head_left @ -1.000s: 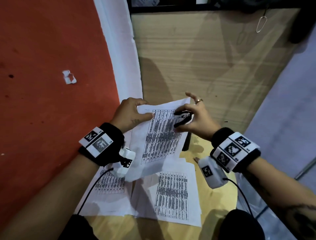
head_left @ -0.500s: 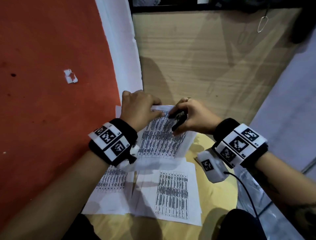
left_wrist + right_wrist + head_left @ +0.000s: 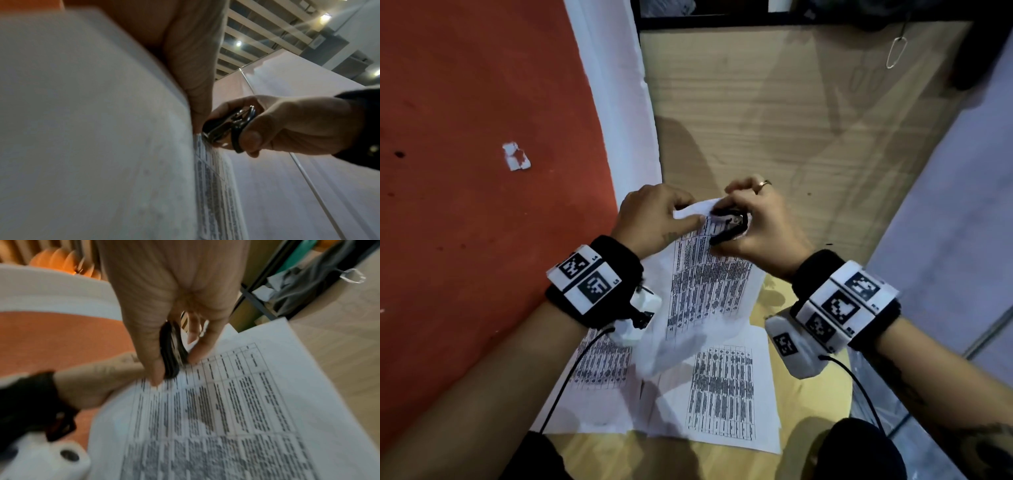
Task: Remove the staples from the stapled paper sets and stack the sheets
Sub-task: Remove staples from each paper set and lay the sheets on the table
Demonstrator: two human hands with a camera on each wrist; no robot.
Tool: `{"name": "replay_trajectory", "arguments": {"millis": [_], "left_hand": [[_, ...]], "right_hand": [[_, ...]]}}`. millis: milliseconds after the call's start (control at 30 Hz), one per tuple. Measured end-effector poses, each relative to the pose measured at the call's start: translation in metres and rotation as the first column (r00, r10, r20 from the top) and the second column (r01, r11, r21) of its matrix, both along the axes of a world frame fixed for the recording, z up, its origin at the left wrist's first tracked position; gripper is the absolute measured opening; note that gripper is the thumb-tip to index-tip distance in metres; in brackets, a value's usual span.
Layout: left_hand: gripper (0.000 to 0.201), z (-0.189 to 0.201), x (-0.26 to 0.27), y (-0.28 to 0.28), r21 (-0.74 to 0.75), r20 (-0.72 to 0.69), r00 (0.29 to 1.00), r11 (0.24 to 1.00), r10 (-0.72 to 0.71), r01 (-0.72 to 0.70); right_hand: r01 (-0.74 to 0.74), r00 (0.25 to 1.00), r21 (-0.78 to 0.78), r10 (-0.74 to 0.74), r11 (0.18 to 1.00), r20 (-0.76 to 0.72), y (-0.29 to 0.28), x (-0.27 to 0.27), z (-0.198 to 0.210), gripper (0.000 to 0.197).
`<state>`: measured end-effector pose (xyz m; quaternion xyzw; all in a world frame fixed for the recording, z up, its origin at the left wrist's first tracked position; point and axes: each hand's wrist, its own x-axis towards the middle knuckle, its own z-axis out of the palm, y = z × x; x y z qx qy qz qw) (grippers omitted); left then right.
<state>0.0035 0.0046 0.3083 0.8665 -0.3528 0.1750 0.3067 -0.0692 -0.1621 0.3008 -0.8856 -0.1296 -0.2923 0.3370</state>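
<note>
The left hand (image 3: 654,219) pinches the stapled set (image 3: 709,284) at its top corner, the right hand (image 3: 753,222) squeezes the staple remover (image 3: 729,226) there — two sheets (image 3: 722,394) already lie on the counter (image 3: 822,383).

Floor: you see a red surface (image 3: 465,171) filling the left side.
Scrap: a small torn white scrap (image 3: 516,156) lies on that red floor, well apart from everything else.
Strip: a white band (image 3: 616,85) runs beside the red.
Panel: your view ahead shows a pale wood-grain panel (image 3: 774,102).
Clip: a wire clip (image 3: 896,51) hangs near its top right corner.
Table: a yellow tabletop (image 3: 822,394) sits below.
</note>
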Motion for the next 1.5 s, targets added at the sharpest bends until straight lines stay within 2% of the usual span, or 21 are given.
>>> {"name": "replay_trajectory", "arguments": {"millis": [100, 167, 233, 333, 433, 633, 1133, 1267, 1400, 1500], "left_hand": [[0.026, 0.003, 0.000, 0.002, -0.050, -0.078, 0.996, 0.998, -0.047, 0.043], [0.021, 0.003, 0.003, 0.003, -0.085, -0.122, 0.990, 0.994, -0.077, 0.067], [0.021, 0.004, 0.003, 0.004, -0.113, -0.164, 0.981, 0.990, -0.105, 0.087], [0.036, 0.004, 0.002, 0.006, -0.161, -0.212, 0.967, 0.981, -0.138, 0.104], [0.040, 0.004, 0.001, 0.006, -0.169, -0.224, 0.963, 0.979, -0.150, 0.113], [0.058, 0.006, -0.003, 0.005, -0.163, -0.201, 0.966, 0.978, -0.162, 0.130], [0.036, 0.007, -0.013, 0.003, -0.271, -0.336, 0.904, 0.946, -0.264, 0.175], [0.029, 0.009, -0.015, 0.006, -0.301, -0.404, 0.856, 0.931, -0.322, 0.208], [0.039, 0.010, -0.015, 0.007, -0.318, -0.421, 0.845, 0.926, -0.329, 0.202], [0.026, 0.013, -0.017, 0.008, -0.308, -0.434, 0.844, 0.933, -0.314, 0.189]], "right_hand": [[-0.015, 0.974, -0.157, 0.050, 0.987, 0.222, 0.006, -0.003, -0.005, 0.037], [0.023, 0.954, -0.266, 0.058, 0.964, 0.295, 0.007, 0.000, -0.008, 0.034], [0.049, 0.942, -0.309, 0.059, 0.950, 0.330, 0.007, 0.002, -0.008, 0.034], [0.064, 0.941, -0.350, 0.060, 0.935, 0.333, 0.008, 0.001, -0.007, 0.035], [0.077, 0.937, -0.362, 0.056, 0.929, 0.345, 0.009, 0.000, -0.007, 0.035], [0.087, 0.919, -0.370, 0.069, 0.925, 0.387, 0.011, 0.000, -0.003, 0.031], [0.165, 0.878, -0.399, 0.049, 0.902, 0.476, 0.014, -0.001, -0.002, 0.016], [0.180, 0.868, -0.407, 0.050, 0.895, 0.493, 0.013, 0.000, -0.002, 0.013], [0.199, 0.869, -0.423, 0.041, 0.884, 0.494, 0.013, 0.001, -0.003, 0.013], [0.201, 0.867, -0.427, 0.042, 0.882, 0.496, 0.014, 0.001, -0.003, 0.013]]}}
